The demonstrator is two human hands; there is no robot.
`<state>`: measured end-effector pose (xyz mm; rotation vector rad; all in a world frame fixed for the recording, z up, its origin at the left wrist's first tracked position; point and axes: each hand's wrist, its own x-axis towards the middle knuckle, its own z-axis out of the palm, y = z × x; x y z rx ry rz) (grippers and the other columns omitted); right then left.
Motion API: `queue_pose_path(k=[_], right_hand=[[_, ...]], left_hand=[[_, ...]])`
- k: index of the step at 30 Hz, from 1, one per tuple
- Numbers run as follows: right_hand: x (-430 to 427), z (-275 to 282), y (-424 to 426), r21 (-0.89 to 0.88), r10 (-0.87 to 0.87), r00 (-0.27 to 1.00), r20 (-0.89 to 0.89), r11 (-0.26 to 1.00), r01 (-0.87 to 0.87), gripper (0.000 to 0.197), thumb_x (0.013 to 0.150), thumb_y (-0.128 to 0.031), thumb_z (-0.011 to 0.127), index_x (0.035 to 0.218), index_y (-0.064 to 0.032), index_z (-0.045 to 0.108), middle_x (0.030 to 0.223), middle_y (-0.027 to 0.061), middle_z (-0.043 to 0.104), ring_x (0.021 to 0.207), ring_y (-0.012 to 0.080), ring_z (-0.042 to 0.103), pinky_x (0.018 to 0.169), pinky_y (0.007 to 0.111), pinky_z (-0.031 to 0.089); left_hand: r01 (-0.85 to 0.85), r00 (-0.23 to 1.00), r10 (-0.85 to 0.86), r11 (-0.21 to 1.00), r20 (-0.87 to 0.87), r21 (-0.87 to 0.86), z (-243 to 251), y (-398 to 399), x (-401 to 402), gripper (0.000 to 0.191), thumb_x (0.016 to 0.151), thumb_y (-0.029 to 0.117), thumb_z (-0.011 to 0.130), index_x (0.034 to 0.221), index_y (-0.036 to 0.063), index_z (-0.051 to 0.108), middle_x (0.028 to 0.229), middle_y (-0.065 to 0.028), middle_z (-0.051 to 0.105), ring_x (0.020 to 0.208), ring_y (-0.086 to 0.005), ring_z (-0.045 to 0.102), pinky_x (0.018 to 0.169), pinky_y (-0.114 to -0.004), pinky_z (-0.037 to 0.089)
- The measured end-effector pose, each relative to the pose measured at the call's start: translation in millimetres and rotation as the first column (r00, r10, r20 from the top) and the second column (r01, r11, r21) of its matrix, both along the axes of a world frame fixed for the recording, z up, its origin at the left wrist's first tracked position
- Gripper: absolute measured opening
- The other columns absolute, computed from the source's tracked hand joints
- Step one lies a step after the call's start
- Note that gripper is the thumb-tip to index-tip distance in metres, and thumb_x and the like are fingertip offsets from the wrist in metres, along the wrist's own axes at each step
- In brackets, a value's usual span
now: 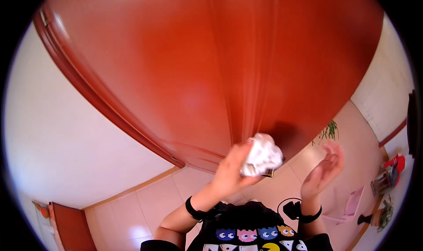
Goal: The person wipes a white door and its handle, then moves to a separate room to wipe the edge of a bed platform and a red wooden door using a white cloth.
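Note:
My left hand (pixel 231 166) grips a crumpled white cloth (pixel 263 156), which looks slightly blurred. Just beyond it stands a glossy red-brown door (pixel 185 86) with vertical moulding. Whether the cloth touches the door I cannot tell. Part of a metal door handle (pixel 269 173) shows beneath the cloth; the rest of it is hidden. My right hand (pixel 324 173) is raised to the right, past the door's edge, with nothing in it and its fingers apart and a little bent. Black bands circle both wrists.
Left of the door runs its frame (pixel 99 109) and a white wall (pixel 66 119). Pale tiles cover the floor (pixel 122 214). At the right are a green plant (pixel 330 130), a pink chair (pixel 353 203), a potted plant (pixel 385 214) and a red item (pixel 399 165). Another red-brown door (pixel 71 226) stands lower left.

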<state>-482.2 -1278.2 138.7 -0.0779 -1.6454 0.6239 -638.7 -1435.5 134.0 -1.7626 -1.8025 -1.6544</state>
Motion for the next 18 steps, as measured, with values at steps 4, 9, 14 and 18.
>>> queue_pose_path(k=[4,9,14,18], right_hand=[[-15.4,16.5,14.7,-0.184,-0.149,0.988,-0.033,0.973,0.14,0.061,0.085,-0.023,0.049,0.135,-0.0012,0.023,0.138,0.0172,0.029,0.126,0.0297,0.032,0.104,0.044,0.025],[-44.3,11.6,20.7,-0.39,0.038,0.992,0.117,0.921,0.011,0.069,0.086,-0.005,0.049,0.142,-0.001,0.01,0.143,0.0136,0.024,0.129,0.0233,0.027,0.107,0.035,0.019],[-47.1,10.4,28.2,-0.467,0.069,0.996,0.059,0.883,-0.033,0.066,0.086,-0.01,0.053,0.14,0.0002,0.017,0.14,0.0134,0.028,0.124,0.0229,0.033,0.104,0.034,0.024],[-50.8,11.3,25.1,-0.454,0.066,0.997,0.041,0.89,-0.04,0.064,0.085,-0.014,0.057,0.137,0.0016,0.022,0.136,0.0135,0.032,0.12,0.0223,0.037,0.102,0.034,0.027]], left_hand=[[-0.446,0.887,0.449,0.893,-0.104,0.05,17.6,-24.6,-37.0,0.071,0.069,0.002,0.066,0.131,0.0023,0.032,0.109,-0.0151,0.046,0.102,-0.0267,0.049,0.088,-0.036,0.04],[-0.704,0.699,0.714,0.675,0.048,0.22,52.0,-34.4,-84.6,0.063,0.076,-0.004,0.057,0.135,0.0046,0.035,0.11,-0.014,0.044,0.098,-0.027,0.049,0.085,-0.035,0.041],[-0.735,0.659,0.752,0.651,-0.026,0.189,62.9,-7.7,-74.3,0.06,0.067,0.002,0.064,0.125,0.0069,0.05,0.096,-0.014,0.048,0.079,-0.0308,0.055,0.067,-0.036,0.049],[-0.679,0.696,0.711,0.698,-0.103,0.229,44.8,6.7,-57.1,0.065,0.061,0.0,0.065,0.124,0.007,0.051,0.091,-0.0124,0.048,0.07,-0.0284,0.054,0.059,-0.035,0.048]])
